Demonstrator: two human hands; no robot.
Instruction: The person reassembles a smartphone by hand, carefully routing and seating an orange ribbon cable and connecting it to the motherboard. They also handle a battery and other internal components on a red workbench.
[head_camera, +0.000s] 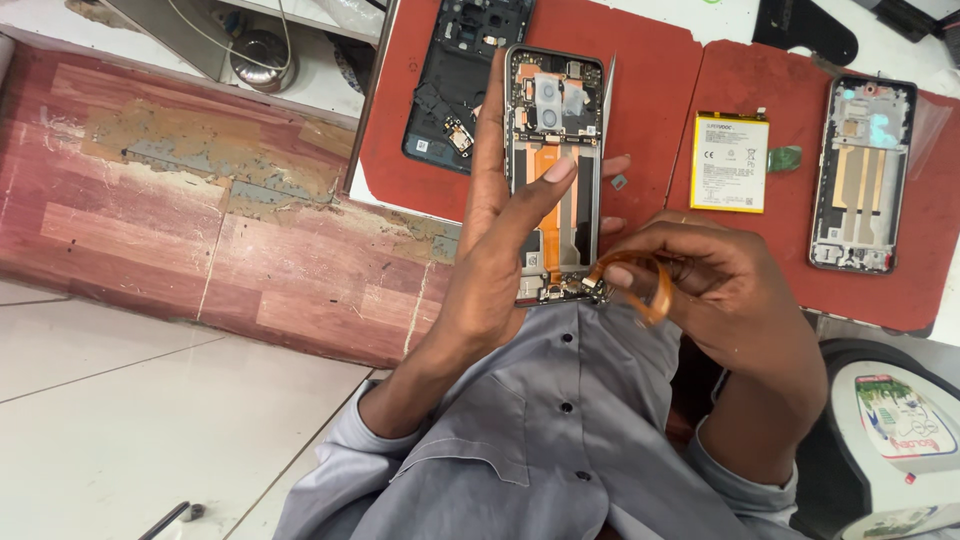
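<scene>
Left hand (500, 215) grips an opened phone frame (553, 170); right hand (715, 285) pinches its orange flex cable (640, 275). A yellow-edged white battery (730, 162) lies on the red mat (660, 90).

Red mats (660, 90) carry a battery (730, 162) and two phone frames (862, 175)

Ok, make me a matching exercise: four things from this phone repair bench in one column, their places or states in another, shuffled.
Things:
1. opened phone frame
2. orange flex cable
3. battery
4. black back cover

Places or states:
A. lying flat on the red mat, between two phone frames
B. held upright in the left hand
C. lying on the mat behind the held frame
D. curled, pinched in the right hand

Pairs: 1-B, 2-D, 3-A, 4-C
</scene>
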